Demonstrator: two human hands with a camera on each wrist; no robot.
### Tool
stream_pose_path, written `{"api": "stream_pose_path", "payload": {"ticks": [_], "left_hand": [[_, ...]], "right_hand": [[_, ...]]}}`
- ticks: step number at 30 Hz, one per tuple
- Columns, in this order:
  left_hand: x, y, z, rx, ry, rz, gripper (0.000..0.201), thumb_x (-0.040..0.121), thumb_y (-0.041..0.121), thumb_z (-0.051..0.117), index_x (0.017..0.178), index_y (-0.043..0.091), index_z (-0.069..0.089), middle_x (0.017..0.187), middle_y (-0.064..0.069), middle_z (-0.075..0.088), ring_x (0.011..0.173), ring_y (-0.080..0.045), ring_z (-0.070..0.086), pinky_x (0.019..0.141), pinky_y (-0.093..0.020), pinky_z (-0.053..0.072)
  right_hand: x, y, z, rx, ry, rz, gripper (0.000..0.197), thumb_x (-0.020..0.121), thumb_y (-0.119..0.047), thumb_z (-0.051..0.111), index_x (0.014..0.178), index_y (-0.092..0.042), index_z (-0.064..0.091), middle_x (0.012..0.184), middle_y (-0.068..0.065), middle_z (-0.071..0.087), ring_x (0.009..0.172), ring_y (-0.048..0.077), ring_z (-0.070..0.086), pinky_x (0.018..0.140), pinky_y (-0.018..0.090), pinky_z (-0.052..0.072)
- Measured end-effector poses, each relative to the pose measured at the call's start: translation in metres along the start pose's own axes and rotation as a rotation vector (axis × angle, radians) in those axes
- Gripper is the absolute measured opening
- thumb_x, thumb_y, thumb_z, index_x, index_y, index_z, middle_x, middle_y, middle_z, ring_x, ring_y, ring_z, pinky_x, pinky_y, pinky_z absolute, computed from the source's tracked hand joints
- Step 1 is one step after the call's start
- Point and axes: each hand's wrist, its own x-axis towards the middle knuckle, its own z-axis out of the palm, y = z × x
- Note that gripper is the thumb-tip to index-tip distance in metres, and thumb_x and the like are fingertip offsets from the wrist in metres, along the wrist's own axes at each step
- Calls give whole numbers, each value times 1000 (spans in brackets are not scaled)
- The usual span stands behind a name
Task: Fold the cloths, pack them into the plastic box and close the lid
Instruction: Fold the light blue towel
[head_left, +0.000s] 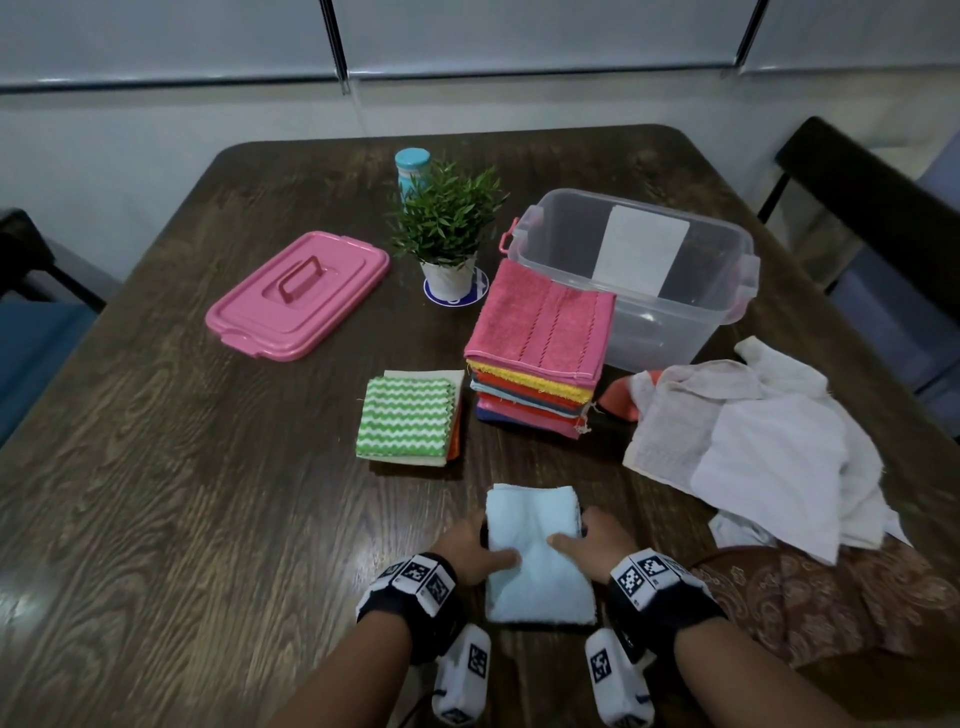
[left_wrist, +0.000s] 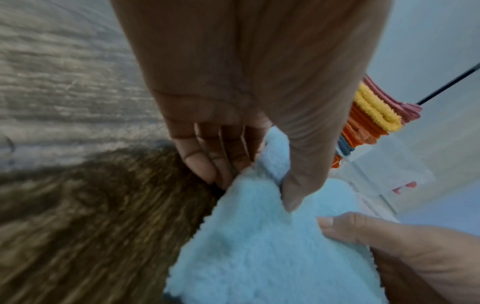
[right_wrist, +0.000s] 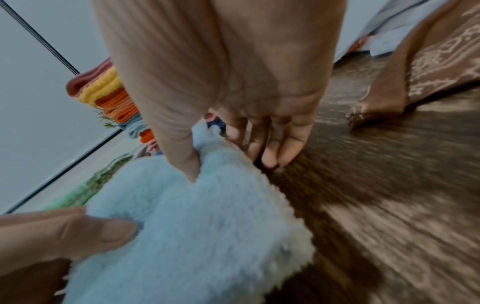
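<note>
Your left hand (head_left: 470, 545) and right hand (head_left: 597, 543) each pinch a side edge of the folded light-blue cloth (head_left: 537, 556), thumb on top, fingers tucked under, at the near edge of the table (head_left: 182, 467). Beyond it: the green zigzag pile (head_left: 408, 413), the tall folded stack (head_left: 540, 353) touching the open plastic box (head_left: 649, 275), unfolded white cloths (head_left: 769, 457) to the right, pink lid (head_left: 298, 293) well left
</note>
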Motion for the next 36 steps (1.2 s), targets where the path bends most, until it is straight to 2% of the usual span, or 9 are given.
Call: {"api": "stream_pose_path", "payload": {"ticks": [4, 8, 12, 15, 20, 23, 27, 30, 36], "left_hand": [[-15, 9, -10, -161, 59, 101, 51, 87, 19, 66, 130, 27, 39, 121, 3, 58, 102, -10, 58, 76, -13, 49], [-30, 17, -29, -278, 171, 143, 33, 89, 17, 64, 116, 15, 45, 110, -5, 61, 95, -16, 62, 78, -30, 54], [-39, 17, -61, -476, 323, 196, 30, 83, 24, 68, 100, 16, 45, 102, -13, 62, 84, -21, 64, 68, -31, 55], [-40, 12, -88, -567, 434, 205, 38, 82, 26, 68, 108, 10, 45, 104, -19, 65, 85, -28, 66, 70, -41, 57], [-32, 7, -129, -525, 574, 196, 23, 94, 21, 59, 112, 17, 46, 102, -2, 60, 80, -9, 60, 57, -20, 49], [-24, 8, -150, -487, 633, 195, 36, 93, 22, 59, 124, 19, 42, 113, 0, 56, 87, -6, 58, 58, -17, 49], [-8, 7, -170, -420, 704, 268, 66, 86, 20, 70, 140, 17, 34, 129, 4, 46, 109, -12, 52, 87, -24, 45], [1, 3, -172, -378, 671, 273, 76, 81, 23, 70, 145, 17, 29, 135, 0, 45, 116, -16, 51, 97, -33, 45], [18, -15, -158, -28, 632, -39, 74, 89, 30, 62, 150, 18, 23, 150, -13, 30, 135, -35, 32, 112, -42, 26]], "right_hand": [[-7, -9, -4, 293, -10, -75, 50, 91, -34, 61, 128, -10, 40, 124, 8, 56, 109, 24, 56, 91, 32, 44], [-12, -24, -10, 462, -83, -133, 45, 92, -32, 59, 126, -14, 35, 114, 1, 58, 99, 16, 58, 88, 36, 46], [-12, -51, -12, 470, -177, -237, 49, 90, -24, 65, 124, -22, 30, 117, 3, 60, 102, 17, 61, 86, 42, 54], [-13, -84, -11, 437, -249, -327, 57, 90, -17, 64, 127, -27, 22, 128, 3, 55, 113, 21, 58, 75, 37, 58], [5, -141, -3, 421, -253, -387, 68, 89, -15, 65, 137, -29, 17, 128, 6, 53, 113, 25, 58, 75, 47, 59], [17, -168, 1, 406, -172, -417, 66, 89, -13, 64, 136, -30, 21, 115, 8, 57, 107, 27, 61, 76, 52, 58], [30, -193, 4, 359, 12, -470, 63, 89, -11, 62, 137, -22, 23, 109, 7, 60, 106, 27, 61, 94, 47, 49], [36, -198, 6, 336, 89, -473, 62, 89, -7, 59, 139, -18, 24, 102, 6, 57, 101, 26, 59, 92, 38, 47], [45, -190, 23, 52, 121, -405, 61, 92, -11, 57, 145, -20, 29, 144, 15, 37, 126, 33, 46, 100, 32, 39]]}}
